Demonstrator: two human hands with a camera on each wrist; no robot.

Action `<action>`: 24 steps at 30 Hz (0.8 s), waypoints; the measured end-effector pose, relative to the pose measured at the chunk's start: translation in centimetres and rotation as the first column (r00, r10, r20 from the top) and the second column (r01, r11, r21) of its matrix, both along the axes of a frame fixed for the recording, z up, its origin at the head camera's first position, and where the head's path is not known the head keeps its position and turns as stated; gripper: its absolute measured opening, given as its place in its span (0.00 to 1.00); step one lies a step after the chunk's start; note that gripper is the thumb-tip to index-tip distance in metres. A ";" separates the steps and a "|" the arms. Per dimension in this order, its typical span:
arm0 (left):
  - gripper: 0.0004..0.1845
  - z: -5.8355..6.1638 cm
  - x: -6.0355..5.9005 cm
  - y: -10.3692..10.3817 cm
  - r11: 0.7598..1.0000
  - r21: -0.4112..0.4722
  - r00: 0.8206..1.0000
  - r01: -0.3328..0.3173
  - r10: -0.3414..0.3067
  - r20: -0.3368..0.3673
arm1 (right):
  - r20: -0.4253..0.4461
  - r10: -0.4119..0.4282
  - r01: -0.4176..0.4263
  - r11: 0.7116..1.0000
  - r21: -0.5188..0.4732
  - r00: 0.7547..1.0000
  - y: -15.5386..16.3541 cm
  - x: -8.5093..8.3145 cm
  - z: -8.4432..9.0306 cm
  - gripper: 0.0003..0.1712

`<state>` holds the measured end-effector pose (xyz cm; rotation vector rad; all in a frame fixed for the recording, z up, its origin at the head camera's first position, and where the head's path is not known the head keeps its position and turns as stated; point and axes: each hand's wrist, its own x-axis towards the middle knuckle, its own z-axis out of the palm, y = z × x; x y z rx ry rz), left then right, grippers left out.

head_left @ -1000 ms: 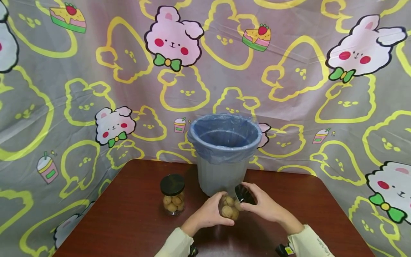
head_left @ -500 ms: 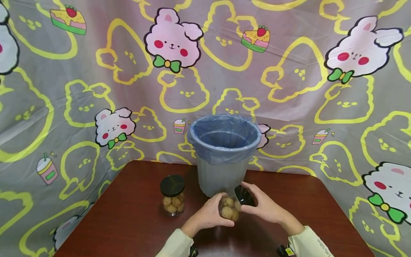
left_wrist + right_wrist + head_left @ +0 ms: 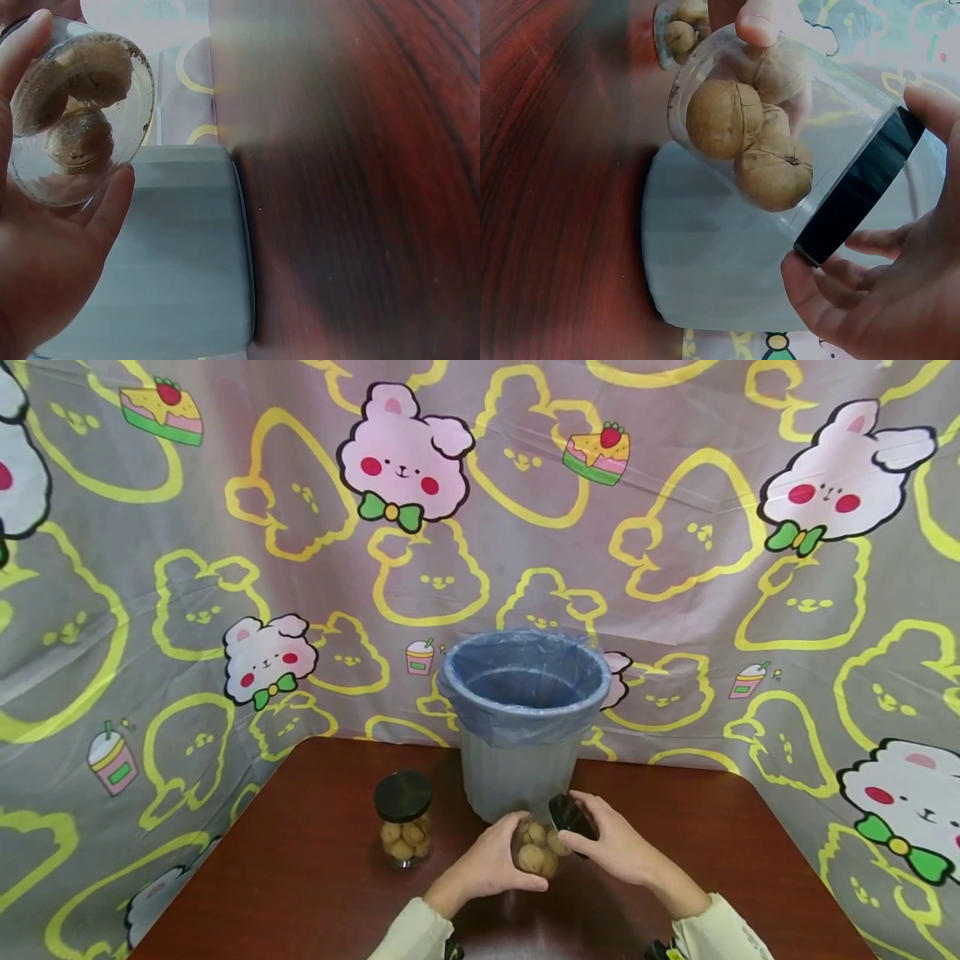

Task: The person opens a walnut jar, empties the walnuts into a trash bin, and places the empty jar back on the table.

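Observation:
My left hand (image 3: 493, 860) grips the body of a clear jar (image 3: 525, 852), its thumb and fingers curled round the base end. Several round brown walnuts (image 3: 724, 120) lie inside. The jar is tilted above the table, with its lid end toward the right. On that end sits a black lid (image 3: 862, 184), which my right hand (image 3: 618, 843) holds by its edge between thumb and fingers. From the left wrist, the jar's round bottom (image 3: 82, 120) shows with walnuts behind it. A second walnut jar (image 3: 405, 818), black-lidded, stands upright on the table to the left.
A grey bin (image 3: 517, 768) lined with a blue bag (image 3: 525, 727) stands just behind my hands. The dark red-brown wooden table (image 3: 300, 843) has its far edge close to a patterned curtain (image 3: 420, 568).
My right hand's fingers have shifted slightly on the lid. The left hand and the jar stay almost in place, and the standing jar and bin have not moved.

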<state>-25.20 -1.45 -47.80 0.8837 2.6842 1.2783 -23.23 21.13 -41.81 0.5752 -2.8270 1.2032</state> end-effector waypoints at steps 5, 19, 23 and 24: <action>0.50 0.0 0.0 0.0 1.000 0.000 1.000 0.003 -0.003 -0.012 | -0.009 0.019 -0.019 1.000 -0.007 1.000 0.0 0.0 -0.1 0.42; 0.50 0.1 0.1 0.0 1.000 -0.016 1.000 -0.002 0.001 -0.016 | -0.088 0.116 -0.119 0.992 -0.032 0.989 0.7 -0.3 -0.7 0.38; 0.50 0.1 0.0 0.0 1.000 -0.031 1.000 -0.001 0.000 -0.013 | -0.113 0.178 -0.185 0.981 -0.060 0.978 1.1 -0.6 -0.9 0.37; 0.50 0.1 0.0 0.0 1.000 -0.031 1.000 0.002 -0.002 -0.014 | -0.119 0.191 -0.200 0.977 -0.069 0.974 1.2 -0.7 -1.0 0.37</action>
